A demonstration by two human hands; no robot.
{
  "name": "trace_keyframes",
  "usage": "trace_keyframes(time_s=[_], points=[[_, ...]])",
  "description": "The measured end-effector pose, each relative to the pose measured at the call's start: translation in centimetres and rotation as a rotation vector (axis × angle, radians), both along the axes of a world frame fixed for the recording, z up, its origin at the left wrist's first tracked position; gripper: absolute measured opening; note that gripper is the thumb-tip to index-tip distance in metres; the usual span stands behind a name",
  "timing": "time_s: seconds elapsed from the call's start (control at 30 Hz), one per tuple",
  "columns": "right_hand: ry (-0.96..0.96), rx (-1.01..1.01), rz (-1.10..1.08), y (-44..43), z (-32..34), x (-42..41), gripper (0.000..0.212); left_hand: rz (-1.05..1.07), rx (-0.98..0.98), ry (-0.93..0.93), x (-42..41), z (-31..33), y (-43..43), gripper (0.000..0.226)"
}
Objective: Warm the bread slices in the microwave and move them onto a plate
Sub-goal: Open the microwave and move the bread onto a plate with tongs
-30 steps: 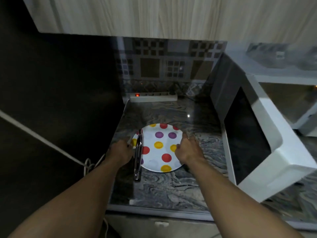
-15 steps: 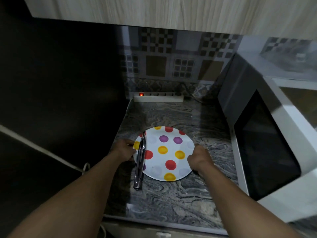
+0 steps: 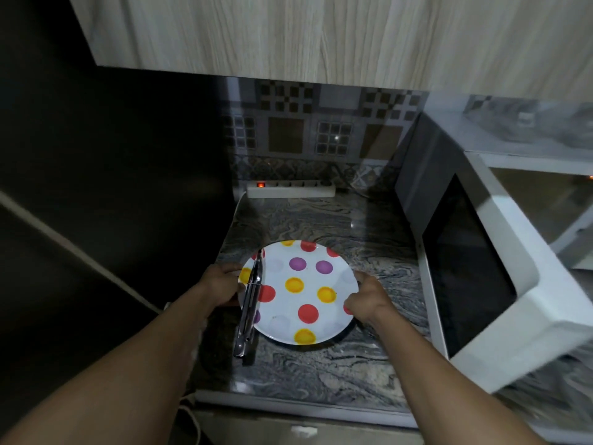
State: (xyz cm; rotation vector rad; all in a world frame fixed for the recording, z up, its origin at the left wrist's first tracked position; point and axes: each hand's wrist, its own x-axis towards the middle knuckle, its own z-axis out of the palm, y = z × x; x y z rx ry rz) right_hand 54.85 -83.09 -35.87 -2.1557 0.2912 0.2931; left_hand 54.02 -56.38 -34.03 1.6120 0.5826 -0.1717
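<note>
Both hands frame the round white plate with red, yellow and purple dots (image 3: 308,274), which sits on the grey marbled stone bench (image 3: 321,374) toward its left edge. The left hand (image 3: 221,285) has its grip curled on the plate's left rim. The right hand (image 3: 365,300) curls its grip over the right rim. This two-sided hold looks meant to lift or square the plate.

Long steel tongs (image 3: 252,297) lie across the left rim, tips on the plate and handle out toward the bench's near edge, probably parked within reach for hot slices. No bread slices show anywhere, including the part of the oven cavity in view.

The white microwave oven (image 3: 539,203) stands at the right edge. Its dark-windowed door (image 3: 465,268) is swung open beside the plate, likely for a short transfer.

A white power strip with a red lamp (image 3: 288,190) lies along the back edge under grey-brown patterned wall tiles (image 3: 305,136). A pale wood-grain cabinet (image 3: 288,33) hangs above, and a dark panel (image 3: 112,155) closes the left side. The light is dim.
</note>
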Motion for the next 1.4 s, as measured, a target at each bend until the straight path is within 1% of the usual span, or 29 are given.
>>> trace_keyframes(time_s=[0.07, 0.13, 0.23, 0.3, 0.43, 0.5, 0.63, 0.8, 0.87, 0.97, 1.07, 1.2, 1.3, 1.4], points=[[-0.012, 0.030, 0.005, -0.1, 0.8, -1.0, 0.051, -0.012, -0.009, -0.003, -1.1, 0.7, 0.1, 0.045], [-0.017, 0.049, 0.016, -0.3, 1.4, -1.9, 0.054, -0.013, 0.004, 0.004, -2.5, 1.5, 0.3, 0.043], [-0.003, 0.082, 0.043, -0.6, 3.3, -4.2, 0.056, -0.014, 0.025, 0.005, -5.0, 2.8, 0.4, 0.046], [-0.002, 0.106, 0.063, -0.9, 4.2, -5.5, 0.055, -0.022, 0.050, 0.005, -6.6, 3.9, 0.2, 0.044], [0.017, 0.123, 0.077, -1.5, 5.9, -8.3, 0.048, -0.044, 0.100, 0.023, -9.6, 5.7, -0.2, 0.050], [0.018, 0.123, 0.090, -2.0, 6.8, -10.1, 0.048, -0.047, 0.121, 0.025, -11.6, 6.6, -0.4, 0.049], [0.038, 0.192, 0.078, -3.2, 8.4, -13.5, 0.052, -0.088, 0.149, 0.013, -15.9, 8.9, -1.6, 0.043], [0.002, 0.243, 0.076, -4.4, 9.6, -18.3, 0.049, -0.160, 0.118, 0.025, -21.3, 10.8, -2.4, 0.043], [-0.003, 0.257, 0.077, -4.9, 10.1, -20.0, 0.052, -0.196, 0.109, 0.027, -23.1, 11.6, -2.7, 0.044], [-0.018, 0.226, 0.078, -5.6, 10.7, -23.0, 0.055, -0.234, 0.086, 0.021, -25.9, 12.6, -3.2, 0.046], [-0.033, 0.229, 0.037, -6.6, 11.3, -26.5, 0.056, -0.259, 0.071, 0.018, -28.9, 13.0, -3.7, 0.047], [0.005, 0.255, -0.031, -8.2, 11.8, -31.3, 0.054, -0.303, 0.033, 0.019, -33.3, 13.0, -4.8, 0.050], [0.002, 0.251, -0.061, -9.8, 12.4, -34.8, 0.057, -0.330, 0.047, 0.010, -36.2, 13.1, -6.2, 0.047], [0.004, 0.264, -0.108, -12.1, 12.9, -38.9, 0.051, -0.390, 0.016, -0.004, -39.1, 13.4, -8.2, 0.047]])
